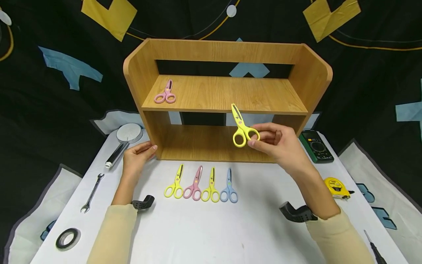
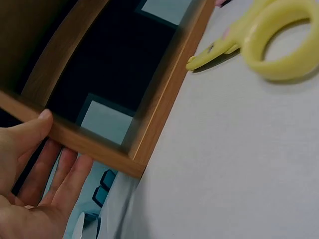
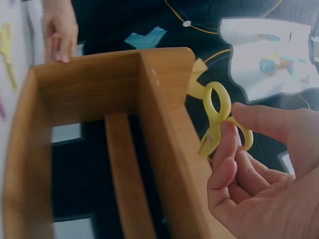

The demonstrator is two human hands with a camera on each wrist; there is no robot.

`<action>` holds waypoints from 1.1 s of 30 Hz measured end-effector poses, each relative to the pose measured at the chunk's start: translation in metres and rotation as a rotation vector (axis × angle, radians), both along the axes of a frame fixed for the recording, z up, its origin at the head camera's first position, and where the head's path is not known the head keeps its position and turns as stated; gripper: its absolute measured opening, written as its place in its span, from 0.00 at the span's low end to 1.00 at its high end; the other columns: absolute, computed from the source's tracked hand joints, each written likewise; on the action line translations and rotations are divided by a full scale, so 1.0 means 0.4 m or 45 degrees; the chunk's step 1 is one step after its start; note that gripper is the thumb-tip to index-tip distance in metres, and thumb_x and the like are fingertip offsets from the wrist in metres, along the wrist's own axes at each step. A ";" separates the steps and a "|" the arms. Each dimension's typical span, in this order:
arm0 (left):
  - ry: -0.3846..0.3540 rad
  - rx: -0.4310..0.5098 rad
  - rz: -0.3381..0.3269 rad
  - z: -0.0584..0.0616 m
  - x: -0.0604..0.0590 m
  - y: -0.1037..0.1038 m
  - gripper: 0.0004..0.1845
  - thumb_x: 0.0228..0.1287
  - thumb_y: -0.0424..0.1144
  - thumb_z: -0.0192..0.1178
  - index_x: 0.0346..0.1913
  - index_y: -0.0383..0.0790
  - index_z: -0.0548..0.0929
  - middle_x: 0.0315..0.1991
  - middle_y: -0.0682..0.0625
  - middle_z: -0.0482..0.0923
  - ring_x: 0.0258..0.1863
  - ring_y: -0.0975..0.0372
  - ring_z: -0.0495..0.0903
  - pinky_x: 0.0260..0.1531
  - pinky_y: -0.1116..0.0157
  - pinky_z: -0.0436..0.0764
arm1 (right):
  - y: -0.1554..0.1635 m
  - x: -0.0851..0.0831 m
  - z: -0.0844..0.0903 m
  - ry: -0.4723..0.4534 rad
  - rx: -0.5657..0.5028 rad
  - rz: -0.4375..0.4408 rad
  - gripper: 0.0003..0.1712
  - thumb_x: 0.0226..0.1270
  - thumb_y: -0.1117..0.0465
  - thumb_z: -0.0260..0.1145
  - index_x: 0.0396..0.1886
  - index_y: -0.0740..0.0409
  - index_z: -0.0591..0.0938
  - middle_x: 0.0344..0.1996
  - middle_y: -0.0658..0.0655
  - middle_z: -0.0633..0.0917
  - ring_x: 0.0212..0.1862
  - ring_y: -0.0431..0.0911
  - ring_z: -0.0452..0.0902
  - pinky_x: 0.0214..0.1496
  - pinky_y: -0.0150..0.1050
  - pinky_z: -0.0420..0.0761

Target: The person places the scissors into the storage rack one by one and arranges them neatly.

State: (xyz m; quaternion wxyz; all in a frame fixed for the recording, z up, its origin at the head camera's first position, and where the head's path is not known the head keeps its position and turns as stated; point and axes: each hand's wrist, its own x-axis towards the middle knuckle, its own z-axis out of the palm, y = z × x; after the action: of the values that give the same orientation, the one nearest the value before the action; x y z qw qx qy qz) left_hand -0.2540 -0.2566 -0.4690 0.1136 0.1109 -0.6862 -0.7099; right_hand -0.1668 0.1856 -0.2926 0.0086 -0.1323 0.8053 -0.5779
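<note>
My right hand (image 1: pixel 280 146) pinches the yellow scissors (image 1: pixel 242 128) by a handle loop, blades up, before the wooden shelf (image 1: pixel 227 95). My left hand (image 1: pixel 136 157), fingers relaxed, steadies the shelf's lower corner. Best to keep the blades clear of the shelf edge and lay them flat.

Head overhead; wrists close; all share shelf (image 1: pixel 227 95).
</note>
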 end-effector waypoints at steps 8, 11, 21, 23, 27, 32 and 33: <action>-0.045 0.133 -0.084 -0.007 -0.005 -0.024 0.21 0.59 0.32 0.76 0.56 0.34 0.87 0.37 0.60 0.90 0.40 0.69 0.89 0.52 0.62 0.88 | -0.129 -0.137 0.086 0.034 -0.022 -0.077 0.25 0.67 0.59 0.75 0.63 0.55 0.82 0.44 0.55 0.90 0.45 0.45 0.81 0.45 0.29 0.82; -0.030 0.173 -0.096 -0.012 -0.004 -0.024 0.19 0.59 0.31 0.76 0.54 0.36 0.89 0.37 0.59 0.90 0.40 0.68 0.89 0.51 0.63 0.89 | -0.185 -0.189 0.101 0.024 -0.027 -0.088 0.24 0.68 0.60 0.75 0.63 0.56 0.82 0.43 0.55 0.89 0.43 0.44 0.81 0.45 0.30 0.83; -0.060 0.229 -0.108 0.006 -0.001 -0.008 0.22 0.61 0.29 0.73 0.59 0.31 0.84 0.38 0.58 0.90 0.41 0.67 0.89 0.55 0.61 0.87 | -0.344 -0.302 0.127 -0.044 0.051 -0.140 0.23 0.68 0.60 0.74 0.61 0.59 0.82 0.38 0.55 0.86 0.41 0.45 0.85 0.41 0.29 0.89; -0.058 0.226 -0.108 0.006 -0.004 -0.006 0.24 0.61 0.29 0.74 0.60 0.30 0.83 0.38 0.58 0.90 0.40 0.67 0.89 0.55 0.61 0.87 | -0.361 -0.316 0.120 -0.037 0.087 -0.156 0.23 0.68 0.60 0.74 0.60 0.60 0.83 0.39 0.54 0.86 0.40 0.43 0.84 0.40 0.28 0.89; -0.052 0.208 -0.098 -0.006 -0.007 -0.008 0.25 0.61 0.31 0.75 0.61 0.29 0.83 0.38 0.58 0.90 0.40 0.68 0.89 0.55 0.61 0.87 | -0.381 -0.334 0.106 0.005 0.201 -0.161 0.23 0.68 0.57 0.75 0.59 0.60 0.83 0.43 0.55 0.85 0.41 0.41 0.80 0.36 0.25 0.84; -0.051 0.205 -0.081 -0.007 -0.002 -0.010 0.26 0.61 0.31 0.74 0.62 0.28 0.82 0.38 0.58 0.89 0.40 0.68 0.89 0.55 0.61 0.87 | -0.395 -0.344 0.099 0.095 0.401 -0.128 0.23 0.68 0.52 0.75 0.57 0.59 0.84 0.46 0.54 0.84 0.46 0.43 0.77 0.35 0.27 0.80; -0.050 0.206 -0.079 -0.007 -0.001 -0.010 0.26 0.61 0.31 0.74 0.62 0.28 0.82 0.38 0.58 0.89 0.40 0.68 0.89 0.55 0.62 0.87 | -0.398 -0.344 0.098 0.105 0.429 -0.121 0.23 0.68 0.52 0.75 0.56 0.59 0.84 0.46 0.54 0.84 0.46 0.43 0.77 0.36 0.27 0.80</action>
State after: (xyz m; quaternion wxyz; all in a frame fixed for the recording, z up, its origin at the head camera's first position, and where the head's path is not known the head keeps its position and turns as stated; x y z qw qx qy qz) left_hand -0.2542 -0.2608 -0.4719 0.0685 0.1123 -0.6319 -0.7638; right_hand -0.3044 0.0265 -0.2535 -0.0298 -0.1145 0.8958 -0.4285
